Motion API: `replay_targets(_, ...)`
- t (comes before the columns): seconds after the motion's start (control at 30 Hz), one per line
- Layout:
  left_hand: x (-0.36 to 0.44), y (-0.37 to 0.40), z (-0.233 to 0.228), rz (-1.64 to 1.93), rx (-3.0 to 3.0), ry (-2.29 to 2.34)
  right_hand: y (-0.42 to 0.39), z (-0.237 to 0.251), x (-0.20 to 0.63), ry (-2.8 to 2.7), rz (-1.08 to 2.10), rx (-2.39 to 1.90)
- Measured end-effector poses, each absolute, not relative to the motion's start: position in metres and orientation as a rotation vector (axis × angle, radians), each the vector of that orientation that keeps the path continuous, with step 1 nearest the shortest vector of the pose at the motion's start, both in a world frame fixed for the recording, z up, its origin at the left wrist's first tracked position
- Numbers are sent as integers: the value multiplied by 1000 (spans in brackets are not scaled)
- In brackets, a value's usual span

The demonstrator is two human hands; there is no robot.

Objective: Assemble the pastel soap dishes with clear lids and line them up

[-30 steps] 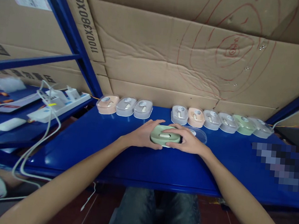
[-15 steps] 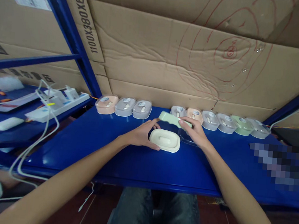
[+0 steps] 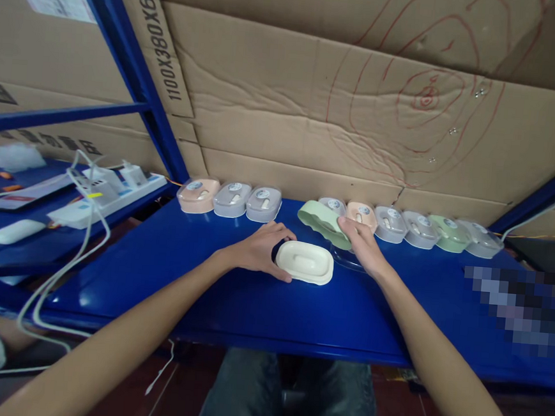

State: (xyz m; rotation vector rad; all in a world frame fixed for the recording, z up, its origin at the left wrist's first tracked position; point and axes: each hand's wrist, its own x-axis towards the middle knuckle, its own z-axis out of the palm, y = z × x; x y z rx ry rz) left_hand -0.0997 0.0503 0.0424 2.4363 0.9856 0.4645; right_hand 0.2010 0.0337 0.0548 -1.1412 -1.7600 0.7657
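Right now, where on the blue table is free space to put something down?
The blue table is bare left of the left hand, and also along its near edge below the cream tray. The right hand holds the green shell over a clear lid. The back row of boxes is crowded.

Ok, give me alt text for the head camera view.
The right hand lifts a pale green plastic shell off a cream oval plastic tray, which the left hand steadies on a blue shelf.
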Motion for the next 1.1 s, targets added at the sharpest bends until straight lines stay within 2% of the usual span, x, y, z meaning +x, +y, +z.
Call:
replay_targets(0.2, -102, 52, 44, 508, 2360, 966, 22, 56, 193, -2156, 401, -968)
replay_targets(0.4, -109, 53, 41, 564, 2253, 953, 12, 50, 187, -2394, 217, -986)
replay_targets(1.1, -90, 39, 49, 552, 2404, 852, 8, 55, 186, -2527, 206, -914)
